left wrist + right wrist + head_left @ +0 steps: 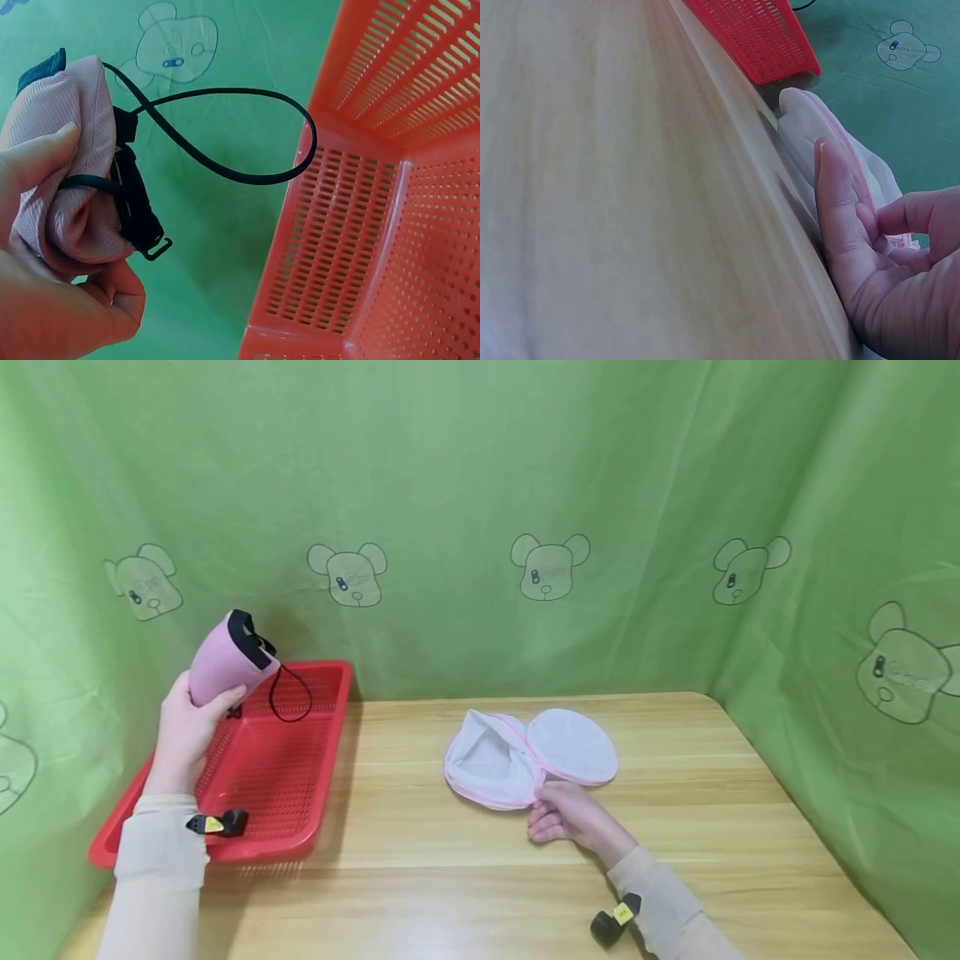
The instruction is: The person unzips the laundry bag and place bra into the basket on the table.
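Note:
Above the red plastic basket [330, 760], my left hand [183, 727] grips a rolled or folded pink cloth item [221, 660] with black edging. A thin black cord loop [255, 178] dangles from it, and the left wrist view shows a small black hook [157, 247] on its strap; its exact kind cannot be told. On the wooden table, a white mesh laundry bag [491, 760] with pink zipper trim lies unzipped, its round lid [573, 747] folded out to the right. My right hand [570, 814] pinches the bag's front edge by the zipper.
The basket stands at the left of the wooden table [405, 893], against the green curtain [450, 460] printed with bear heads. That curtain encloses the back and both sides. A small black object [235, 712] shows in the basket beneath the left hand.

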Action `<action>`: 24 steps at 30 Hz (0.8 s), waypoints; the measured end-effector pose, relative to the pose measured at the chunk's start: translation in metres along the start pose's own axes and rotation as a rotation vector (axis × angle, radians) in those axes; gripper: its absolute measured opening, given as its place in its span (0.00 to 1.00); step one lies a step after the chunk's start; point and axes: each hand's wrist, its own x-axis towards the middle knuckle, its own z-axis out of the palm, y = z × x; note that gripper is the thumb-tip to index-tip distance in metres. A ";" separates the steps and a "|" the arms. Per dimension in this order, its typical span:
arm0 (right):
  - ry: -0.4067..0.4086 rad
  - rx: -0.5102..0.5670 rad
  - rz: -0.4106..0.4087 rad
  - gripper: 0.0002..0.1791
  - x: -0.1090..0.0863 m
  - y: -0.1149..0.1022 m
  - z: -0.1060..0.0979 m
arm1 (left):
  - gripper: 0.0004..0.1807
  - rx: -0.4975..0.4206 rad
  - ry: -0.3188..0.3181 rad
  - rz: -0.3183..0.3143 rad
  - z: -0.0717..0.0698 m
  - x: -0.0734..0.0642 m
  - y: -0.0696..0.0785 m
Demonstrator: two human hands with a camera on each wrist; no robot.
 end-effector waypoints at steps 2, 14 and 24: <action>0.004 0.004 0.000 0.10 0.001 0.000 0.000 | 0.26 -0.019 -0.017 0.003 -0.002 0.002 -0.002; -0.009 0.009 -0.003 0.10 0.000 -0.001 0.001 | 0.20 0.048 -0.079 0.028 -0.014 0.013 -0.011; -0.009 0.011 -0.004 0.10 0.000 0.000 0.001 | 0.18 0.087 -0.138 0.025 -0.024 0.020 -0.015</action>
